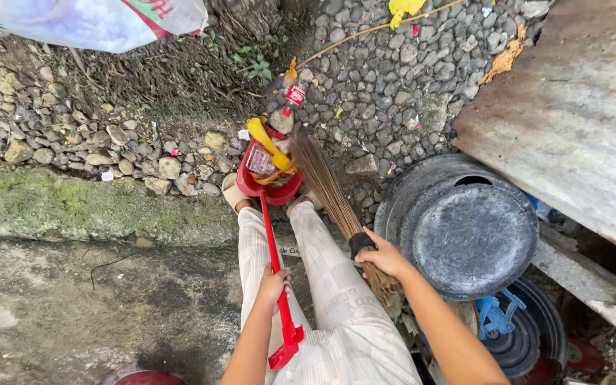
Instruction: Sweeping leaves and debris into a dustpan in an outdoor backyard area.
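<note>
My left hand [274,282] grips the long red handle of a red dustpan [247,182] that rests on the ground in front of my feet. Yellow peels, wrappers and other litter fill the pan. My right hand [383,258] holds a brown stick broom [326,185] just below its black binding, with the bristles pointing toward the dustpan's right side. A plastic bottle with a red label [292,96] lies on the stones just beyond the pan. My pale striped trousers and sandalled feet show between my arms.
A grey stone bed [386,71] fills the top. A mossy concrete ledge [73,207] runs on the left. A round dark metal lid [465,235] and stacked black tubs sit at right, beside rusty corrugated sheet [579,107]. A white sack [87,21] hangs top left.
</note>
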